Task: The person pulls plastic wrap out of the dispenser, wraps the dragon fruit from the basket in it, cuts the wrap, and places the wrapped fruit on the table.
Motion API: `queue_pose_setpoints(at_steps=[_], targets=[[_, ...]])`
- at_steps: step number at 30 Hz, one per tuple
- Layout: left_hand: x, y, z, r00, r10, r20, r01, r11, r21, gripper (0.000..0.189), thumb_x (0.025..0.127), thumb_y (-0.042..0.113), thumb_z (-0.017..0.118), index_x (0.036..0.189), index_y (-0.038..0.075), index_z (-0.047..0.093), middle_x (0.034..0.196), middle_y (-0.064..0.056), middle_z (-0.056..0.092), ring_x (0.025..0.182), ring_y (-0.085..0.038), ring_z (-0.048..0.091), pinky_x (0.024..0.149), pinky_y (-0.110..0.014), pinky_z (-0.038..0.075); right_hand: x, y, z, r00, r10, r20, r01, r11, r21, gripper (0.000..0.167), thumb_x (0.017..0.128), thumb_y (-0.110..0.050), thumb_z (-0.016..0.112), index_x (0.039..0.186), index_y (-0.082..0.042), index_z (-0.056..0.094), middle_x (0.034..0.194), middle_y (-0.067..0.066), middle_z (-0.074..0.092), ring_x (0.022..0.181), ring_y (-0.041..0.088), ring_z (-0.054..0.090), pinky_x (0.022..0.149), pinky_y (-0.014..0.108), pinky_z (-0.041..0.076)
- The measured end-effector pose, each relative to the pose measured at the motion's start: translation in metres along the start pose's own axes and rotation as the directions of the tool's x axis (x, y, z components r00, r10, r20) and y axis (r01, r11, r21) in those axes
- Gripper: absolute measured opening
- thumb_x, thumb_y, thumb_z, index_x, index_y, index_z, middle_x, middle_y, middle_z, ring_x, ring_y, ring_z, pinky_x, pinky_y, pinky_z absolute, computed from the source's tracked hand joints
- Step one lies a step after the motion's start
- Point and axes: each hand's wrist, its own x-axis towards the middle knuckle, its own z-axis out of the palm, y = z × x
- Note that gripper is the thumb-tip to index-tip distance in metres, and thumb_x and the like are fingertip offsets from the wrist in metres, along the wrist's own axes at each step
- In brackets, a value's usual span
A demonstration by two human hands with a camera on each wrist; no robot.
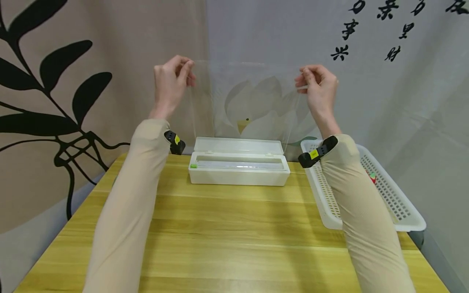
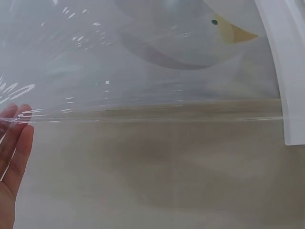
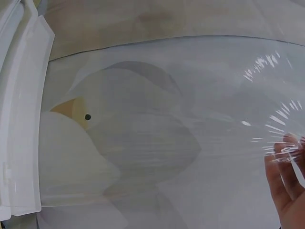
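Observation:
A sheet of clear cling film (image 1: pixel 205 106) is stretched upright above a white cling film box (image 1: pixel 239 178). My left hand (image 1: pixel 172 83) pinches its upper left corner between thumb and fingers. At the upper right corner, my right hand (image 1: pixel 320 89) pinches the film too. Bright creases fan out from the fingers of the right hand (image 3: pixel 288 179) in the right wrist view. The film's side edge runs taut from the left hand (image 2: pixel 14 152) to the box in the left wrist view. The box's lid (image 1: pixel 238 145) is raised at the back, and a pale roll (image 1: pixel 238 165) shows inside.
A white perforated basket (image 1: pixel 406 226) stands at the right of the wooden table (image 1: pixel 227 240), partly behind my right forearm, with a small red and green thing (image 1: pixel 373 178) in it. A printed curtain (image 1: pixel 421 110) hangs behind the table. The box carries a small green piece (image 1: pixel 193 166) at its left end.

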Motion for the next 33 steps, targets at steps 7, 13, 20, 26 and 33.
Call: queue_pose_setpoints(at_steps=[7,13,20,26,33], targets=[[0.006,0.006,-0.004,1.000,0.006,-0.016,-0.006,1.000,0.007,0.034,0.094,0.030,0.053,0.105,0.001,0.068,0.085,-0.018,0.071,0.053,0.007,0.052,0.060,-0.008,0.048,0.003,-0.007,0.000,1.000,-0.010,-0.014,0.011,0.999,0.052,0.014,0.093,-0.015,0.056,0.094,-0.009,0.069,0.072,-0.006,0.065,0.065,0.008,0.063,0.063,0.016,0.054],[0.010,0.013,-0.009,1.000,-0.002,-0.018,0.002,1.000,0.017,0.033,0.093,0.030,0.055,0.106,0.002,0.068,0.086,-0.014,0.070,0.054,0.005,0.054,0.062,-0.008,0.049,0.006,-0.013,-0.002,0.999,-0.045,-0.012,0.046,0.999,0.026,0.015,0.093,-0.016,0.056,0.096,-0.009,0.069,0.074,-0.007,0.065,0.068,0.009,0.063,0.064,0.015,0.053],[0.014,0.019,-0.013,1.000,0.001,-0.031,-0.001,1.000,0.012,0.033,0.093,0.031,0.055,0.105,0.003,0.068,0.079,-0.005,0.066,0.053,0.006,0.054,0.061,-0.008,0.049,0.009,-0.020,-0.003,0.997,-0.074,-0.027,0.075,0.997,0.021,0.014,0.093,-0.015,0.057,0.094,-0.009,0.069,0.073,-0.007,0.065,0.068,0.009,0.063,0.063,0.015,0.054],[0.017,0.023,-0.015,0.999,0.003,-0.051,-0.003,1.000,0.002,0.033,0.093,0.030,0.055,0.105,0.002,0.068,0.080,-0.008,0.068,0.051,0.008,0.052,0.060,-0.008,0.048,0.010,-0.025,-0.005,0.995,-0.093,-0.031,0.094,0.995,0.031,0.014,0.092,-0.016,0.057,0.094,-0.009,0.070,0.072,-0.007,0.065,0.067,0.009,0.063,0.062,0.015,0.053],[0.020,0.029,-0.017,0.998,-0.012,-0.066,0.010,1.000,-0.019,0.034,0.092,0.031,0.055,0.105,0.003,0.068,0.076,0.002,0.064,0.052,0.007,0.053,0.060,-0.008,0.048,0.011,-0.032,-0.005,0.992,-0.115,-0.042,0.117,0.993,0.034,0.015,0.092,-0.016,0.057,0.094,-0.009,0.070,0.073,-0.007,0.066,0.067,0.009,0.063,0.063,0.015,0.053]])
